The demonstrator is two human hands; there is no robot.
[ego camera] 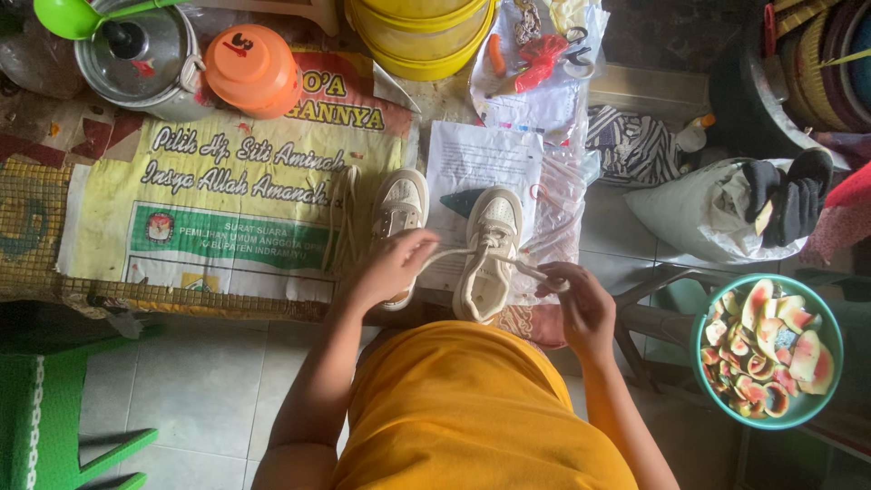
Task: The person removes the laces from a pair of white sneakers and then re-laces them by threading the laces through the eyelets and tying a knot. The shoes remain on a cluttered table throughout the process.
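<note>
Both hands (pixel 490 281) pull sneaker (pixel 485 254) lace (pixel 526 268)

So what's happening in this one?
A person in an orange top is lacing a cream sneaker set on a low table. The left hand and the right hand each pull one lace end outward. A second sneaker lies beside it with its laces loose.
</note>
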